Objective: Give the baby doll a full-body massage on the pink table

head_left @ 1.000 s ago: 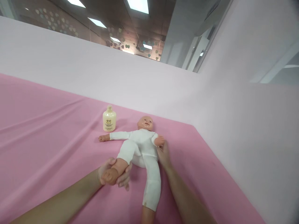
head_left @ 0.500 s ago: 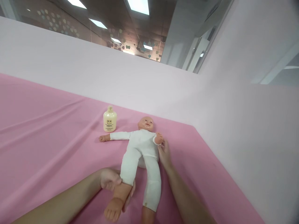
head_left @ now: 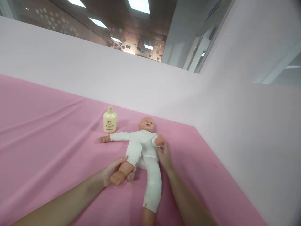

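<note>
A baby doll (head_left: 144,142) with a white cloth body lies on its back on the pink sheet (head_left: 58,135), its head toward the wall. My left hand (head_left: 115,169) is wrapped round the lower part of the leg on the left, which is bent up toward the belly. Some of those fingers are hidden behind the leg. On the other side, my right hand (head_left: 165,155) is closed at the doll's arm near its raised hand; part of the fingers is hidden behind it. The other leg lies stretched toward me.
A cream-coloured bottle (head_left: 110,121) with a dark printed label stands left of the doll's head, above its outstretched arm. Behind the sheet rises a white wall (head_left: 131,84) with a window (head_left: 105,31) above. Another white wall (head_left: 246,125) runs along the right.
My left hand has pushed the held leg up toward the doll's body, so the knee is more bent and the foot is farther from me. My right hand has hardly moved.
</note>
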{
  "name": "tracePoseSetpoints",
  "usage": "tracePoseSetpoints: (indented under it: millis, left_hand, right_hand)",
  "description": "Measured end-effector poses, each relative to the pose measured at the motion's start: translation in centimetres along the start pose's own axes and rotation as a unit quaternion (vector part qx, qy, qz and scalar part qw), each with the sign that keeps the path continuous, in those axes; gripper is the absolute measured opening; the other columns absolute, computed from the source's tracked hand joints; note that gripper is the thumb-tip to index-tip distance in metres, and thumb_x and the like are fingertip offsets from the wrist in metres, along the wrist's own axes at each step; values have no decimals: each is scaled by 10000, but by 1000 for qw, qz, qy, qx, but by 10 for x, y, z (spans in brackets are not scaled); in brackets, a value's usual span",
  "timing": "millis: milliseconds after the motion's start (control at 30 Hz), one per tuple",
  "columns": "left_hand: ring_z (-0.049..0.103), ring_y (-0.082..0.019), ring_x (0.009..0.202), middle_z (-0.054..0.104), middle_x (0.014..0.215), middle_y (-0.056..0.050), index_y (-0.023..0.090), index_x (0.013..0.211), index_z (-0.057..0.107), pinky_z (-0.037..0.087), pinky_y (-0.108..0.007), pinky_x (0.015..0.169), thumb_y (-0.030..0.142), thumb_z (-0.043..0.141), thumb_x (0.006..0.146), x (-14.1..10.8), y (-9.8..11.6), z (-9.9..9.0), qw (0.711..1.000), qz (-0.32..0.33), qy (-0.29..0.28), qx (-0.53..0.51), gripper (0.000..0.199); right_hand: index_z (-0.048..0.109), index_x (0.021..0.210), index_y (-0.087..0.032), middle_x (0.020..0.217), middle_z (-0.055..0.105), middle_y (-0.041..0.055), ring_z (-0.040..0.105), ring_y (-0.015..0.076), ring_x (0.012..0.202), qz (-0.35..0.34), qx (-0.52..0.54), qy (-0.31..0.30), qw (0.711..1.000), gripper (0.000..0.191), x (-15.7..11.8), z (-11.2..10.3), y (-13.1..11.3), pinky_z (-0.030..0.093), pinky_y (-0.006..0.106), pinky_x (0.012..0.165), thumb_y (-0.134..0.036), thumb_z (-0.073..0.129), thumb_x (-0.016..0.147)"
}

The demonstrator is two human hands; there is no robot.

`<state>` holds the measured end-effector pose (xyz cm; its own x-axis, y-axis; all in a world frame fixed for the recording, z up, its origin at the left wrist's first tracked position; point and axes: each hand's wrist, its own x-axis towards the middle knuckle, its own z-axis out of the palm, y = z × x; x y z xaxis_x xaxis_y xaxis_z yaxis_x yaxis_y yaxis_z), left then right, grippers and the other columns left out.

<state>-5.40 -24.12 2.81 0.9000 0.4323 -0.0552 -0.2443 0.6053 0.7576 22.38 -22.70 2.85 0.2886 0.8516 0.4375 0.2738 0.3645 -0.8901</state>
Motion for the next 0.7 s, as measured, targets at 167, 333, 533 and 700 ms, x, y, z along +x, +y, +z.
tracePoseSetpoints:
  millis: [167,333,533,700]
  left_hand:
    - [407,-151,519,448,481,2,130,761,649,419,-339,682,751,377,875,6,2,3,999,30,1,-26,688]
    - [488,-185,561,559,549,-28,135,850,652,471,-411,755,760,446,828,0,1,1,994,-15,-105,19,658]
    - [628,-270,662,679,716,-80,149,923,692,528,-451,733,673,731,692,-11,7,9,947,-149,-260,119,573]
    - [584,-225,622,644,653,-57,133,940,680,513,-423,742,768,650,735,-7,2,7,971,-84,-208,88,668]
  right_hand:
    - [651,1078,-285,1269,547,73,496,261,1274,-60,-81,-32,994,221,-3,-1,-9,461,457,1050,-293,607,862]
    - [607,1142,-271,1303,562,76,574,241,1164,7,-21,-9,1000,304,0,0,1,524,415,959,-370,643,857]
    - [555,1247,-250,1309,614,95,632,231,1111,66,23,43,997,466,5,0,14,524,407,977,-464,674,851]
    - [585,1319,-274,1349,580,87,576,250,1211,27,-22,28,999,449,4,-1,8,500,433,1028,-425,597,896]
